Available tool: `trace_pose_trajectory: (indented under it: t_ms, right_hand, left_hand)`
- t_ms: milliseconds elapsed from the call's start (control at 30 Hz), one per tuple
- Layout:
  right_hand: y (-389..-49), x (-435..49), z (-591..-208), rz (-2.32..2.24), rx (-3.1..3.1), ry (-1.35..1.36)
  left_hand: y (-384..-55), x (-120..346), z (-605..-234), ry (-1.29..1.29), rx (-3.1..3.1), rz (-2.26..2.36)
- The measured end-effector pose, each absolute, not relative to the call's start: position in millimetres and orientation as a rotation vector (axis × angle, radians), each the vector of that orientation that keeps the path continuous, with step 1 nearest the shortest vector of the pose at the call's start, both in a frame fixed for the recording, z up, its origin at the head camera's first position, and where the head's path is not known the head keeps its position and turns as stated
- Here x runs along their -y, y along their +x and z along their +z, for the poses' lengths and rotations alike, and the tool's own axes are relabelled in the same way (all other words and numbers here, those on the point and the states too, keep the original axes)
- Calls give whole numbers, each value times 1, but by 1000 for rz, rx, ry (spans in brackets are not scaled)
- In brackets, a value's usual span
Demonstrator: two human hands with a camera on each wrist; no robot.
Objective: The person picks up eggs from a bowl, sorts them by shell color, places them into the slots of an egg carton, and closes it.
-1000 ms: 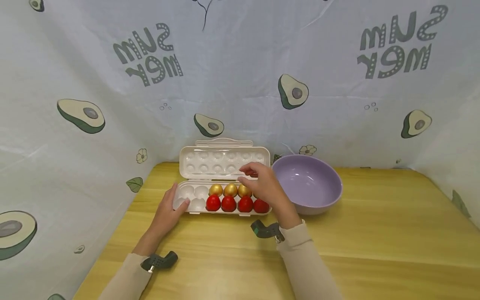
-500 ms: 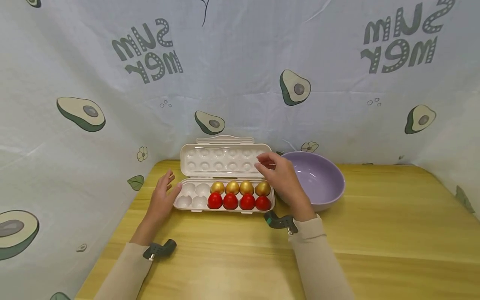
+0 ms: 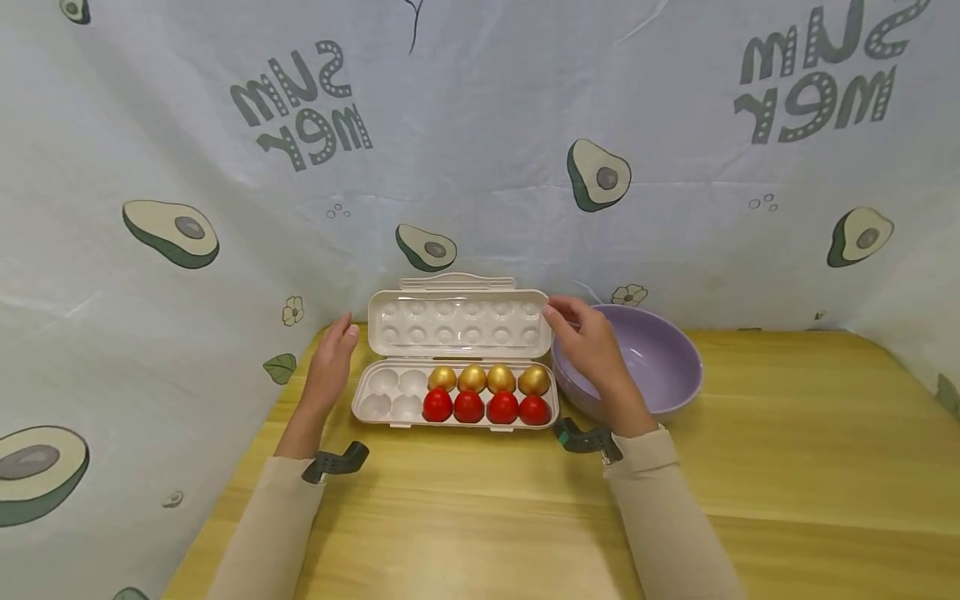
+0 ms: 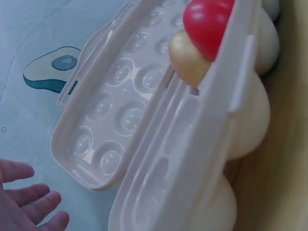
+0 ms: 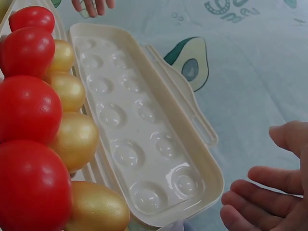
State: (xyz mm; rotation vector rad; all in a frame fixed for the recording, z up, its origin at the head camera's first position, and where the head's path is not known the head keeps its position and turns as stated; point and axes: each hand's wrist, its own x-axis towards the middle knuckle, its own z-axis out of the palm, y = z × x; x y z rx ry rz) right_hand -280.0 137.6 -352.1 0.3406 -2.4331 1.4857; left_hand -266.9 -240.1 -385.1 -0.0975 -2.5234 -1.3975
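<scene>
A cream plastic egg box lies open on the table, its hinged lid tipped back toward the cloth. In the base, several gold eggs line the back row and several red eggs the front row. Cups at the left end are bare. My left hand is just off the lid's left side, fingers extended and holding nothing in the left wrist view. At the lid's right end is my right hand; the right wrist view shows its fingers loosely spread, apart from the lid.
A purple bowl stands right of the egg box, partly behind my right hand and forearm. A cloth printed with avocados hangs behind the wooden table and along its left side.
My left hand has left the box's left end and moved up beside the lid. The right hand has shifted from over the gold eggs to the lid's right end. The eggs keep their cups.
</scene>
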Motion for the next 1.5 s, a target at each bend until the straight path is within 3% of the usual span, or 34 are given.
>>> trace_pose_trajectory:
  t_ms: [367, 633, 1033, 1500]
  right_hand:
    - [-283, -145, -351, 1727, 2416, 103]
    - [-288, -141, -357, 2070, 2340, 172]
    - [-289, -132, -357, 1998, 2399, 206]
    - [-288, -134, -354, 2098, 2314, 257]
  left_hand:
    - [-283, 229, -368, -37, 2400, -1760]
    - [-289, 222, -369, 25, 2357, -1933]
    - [-292, 218, -374, -98, 2323, -1976]
    - [-293, 219, -367, -54, 2179, -2083]
